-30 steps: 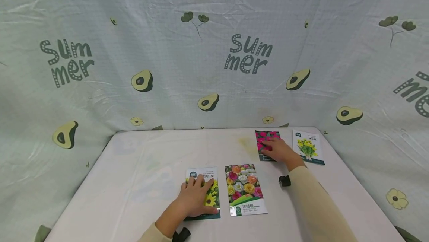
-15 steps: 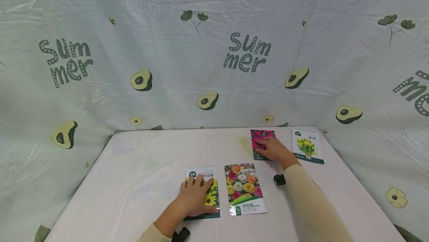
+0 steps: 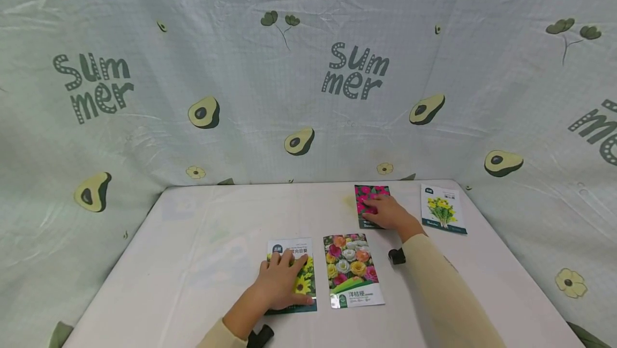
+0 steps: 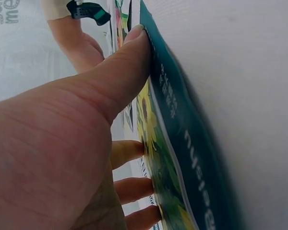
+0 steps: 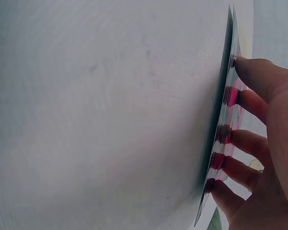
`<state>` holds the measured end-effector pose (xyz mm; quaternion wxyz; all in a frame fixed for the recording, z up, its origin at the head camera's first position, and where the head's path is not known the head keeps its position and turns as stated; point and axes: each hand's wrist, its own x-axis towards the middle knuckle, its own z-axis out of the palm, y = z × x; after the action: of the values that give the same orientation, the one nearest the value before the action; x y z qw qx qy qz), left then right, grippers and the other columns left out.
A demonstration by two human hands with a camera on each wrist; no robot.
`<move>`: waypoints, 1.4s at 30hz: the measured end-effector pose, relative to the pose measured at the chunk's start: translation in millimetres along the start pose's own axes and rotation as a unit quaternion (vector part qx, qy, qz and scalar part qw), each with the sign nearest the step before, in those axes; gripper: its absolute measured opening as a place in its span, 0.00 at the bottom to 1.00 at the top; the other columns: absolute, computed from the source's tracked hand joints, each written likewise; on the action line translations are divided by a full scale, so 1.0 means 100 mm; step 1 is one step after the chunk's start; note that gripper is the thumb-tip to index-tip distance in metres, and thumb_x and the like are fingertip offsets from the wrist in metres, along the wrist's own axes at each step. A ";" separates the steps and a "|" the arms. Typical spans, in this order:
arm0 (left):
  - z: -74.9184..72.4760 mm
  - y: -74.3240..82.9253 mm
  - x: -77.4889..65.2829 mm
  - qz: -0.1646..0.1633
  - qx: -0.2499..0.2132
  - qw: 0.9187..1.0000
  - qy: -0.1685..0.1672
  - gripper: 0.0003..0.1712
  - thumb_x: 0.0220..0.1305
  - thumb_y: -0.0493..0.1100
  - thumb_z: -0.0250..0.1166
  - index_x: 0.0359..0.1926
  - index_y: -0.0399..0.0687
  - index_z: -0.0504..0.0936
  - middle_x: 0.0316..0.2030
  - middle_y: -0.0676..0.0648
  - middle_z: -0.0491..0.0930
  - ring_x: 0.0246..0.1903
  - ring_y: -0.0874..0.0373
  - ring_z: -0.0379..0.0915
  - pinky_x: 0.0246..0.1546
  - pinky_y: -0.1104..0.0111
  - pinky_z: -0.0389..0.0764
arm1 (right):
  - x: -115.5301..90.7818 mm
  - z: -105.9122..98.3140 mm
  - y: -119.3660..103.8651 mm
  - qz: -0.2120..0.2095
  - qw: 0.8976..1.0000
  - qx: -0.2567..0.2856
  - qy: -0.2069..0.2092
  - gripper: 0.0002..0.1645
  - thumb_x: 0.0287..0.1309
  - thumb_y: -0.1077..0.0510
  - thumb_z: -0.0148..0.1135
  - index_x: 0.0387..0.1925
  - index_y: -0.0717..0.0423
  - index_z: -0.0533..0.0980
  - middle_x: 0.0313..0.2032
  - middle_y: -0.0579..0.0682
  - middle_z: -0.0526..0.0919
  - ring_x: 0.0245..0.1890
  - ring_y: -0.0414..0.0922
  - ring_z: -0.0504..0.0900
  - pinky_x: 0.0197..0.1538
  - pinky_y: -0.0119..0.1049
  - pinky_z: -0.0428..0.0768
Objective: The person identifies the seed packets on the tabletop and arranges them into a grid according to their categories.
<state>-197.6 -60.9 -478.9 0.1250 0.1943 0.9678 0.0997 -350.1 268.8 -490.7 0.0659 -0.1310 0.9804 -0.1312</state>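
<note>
In the head view a seed packet with yellow sunflowers (image 3: 303,285) lies flat near the front of the table. My left hand (image 3: 278,285) rests on it with spread fingers, and the thumb (image 4: 127,57) touches its dark green lower band in the left wrist view. Farther back on the right is a seed packet with magenta flowers (image 3: 365,193), partly covered by my right hand (image 3: 391,214). All the right fingertips (image 5: 235,62) press on its printed face in the right wrist view. Between the hands lies a packet with mixed-colour blooms (image 3: 352,270).
A white packet with yellow flowers (image 3: 442,209) lies at the table's back right corner, right of the magenta one. The white table (image 3: 202,251) meets a hanging avocado-print cloth (image 3: 241,69) at the back. Black wrist straps show on both arms.
My right hand has slid the magenta packet a little to the left, away from the white packet with yellow flowers. The left hand has stayed on the sunflower packet.
</note>
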 end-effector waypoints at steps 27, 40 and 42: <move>0.01 -0.02 0.01 0.005 -0.001 1.000 0.008 0.57 0.48 0.76 0.73 0.75 0.56 0.69 0.61 0.41 0.68 0.55 0.43 0.61 0.51 0.47 0.67 | 0.16 0.05 -0.20 0.003 1.000 -0.011 -0.008 0.36 0.72 0.41 0.59 0.74 0.51 0.68 0.73 0.67 0.64 0.75 0.68 0.59 0.73 0.63 0.62; -0.03 0.05 0.04 -0.004 -0.001 1.000 0.007 0.57 0.47 0.74 0.74 0.74 0.55 0.70 0.62 0.40 0.68 0.56 0.42 0.62 0.52 0.46 0.67 | 0.28 0.06 -0.27 0.003 1.000 -0.014 -0.014 0.36 0.71 0.39 0.60 0.73 0.49 0.70 0.74 0.65 0.65 0.75 0.67 0.60 0.72 0.62 0.64; -0.04 0.04 0.04 -0.002 -0.003 1.000 0.008 0.57 0.47 0.74 0.74 0.74 0.55 0.70 0.61 0.40 0.68 0.55 0.43 0.62 0.52 0.46 0.67 | 0.29 0.07 -0.29 0.003 1.000 -0.016 -0.016 0.36 0.71 0.39 0.60 0.73 0.48 0.70 0.74 0.64 0.65 0.75 0.67 0.60 0.73 0.61 0.64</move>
<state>-201.0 -56.2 -475.2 0.1180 0.1910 0.9689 0.1036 -370.3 232.5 -492.0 0.0795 -0.1313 0.9816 -0.1136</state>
